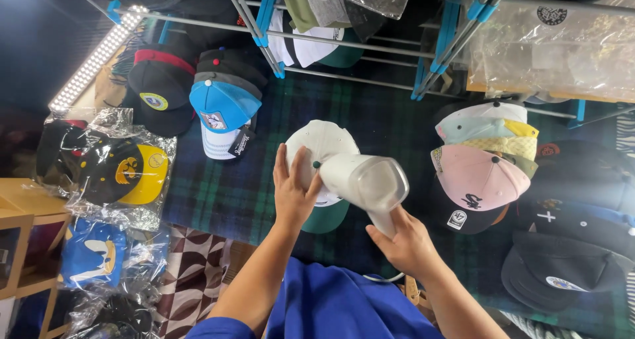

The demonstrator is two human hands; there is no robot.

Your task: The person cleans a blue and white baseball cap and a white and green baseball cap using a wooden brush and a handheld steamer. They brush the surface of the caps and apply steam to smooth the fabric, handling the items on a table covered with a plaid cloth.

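White plastic formed the body of the handheld steamer (pixel 362 180), which my right hand (pixel 405 243) gripped by its handle, fingers wrapped closed around it, nozzle end aimed left toward the cap. My left hand (pixel 292 190) lay flat with fingers spread against the crown of the white cap with a green brim (pixel 322 147), holding it on the dark plaid cloth (pixel 218 187). The steamer head sat just right of my left hand, touching or nearly touching the cap; I could not tell which.

Left of the cap lay a blue and white cap (pixel 223 114), with bare cloth between them. Right of the steamer, a pink cap (pixel 477 180) topped a stack close by, leaving little room on that side. A metal rack (pixel 344 44) crossed the far edge.
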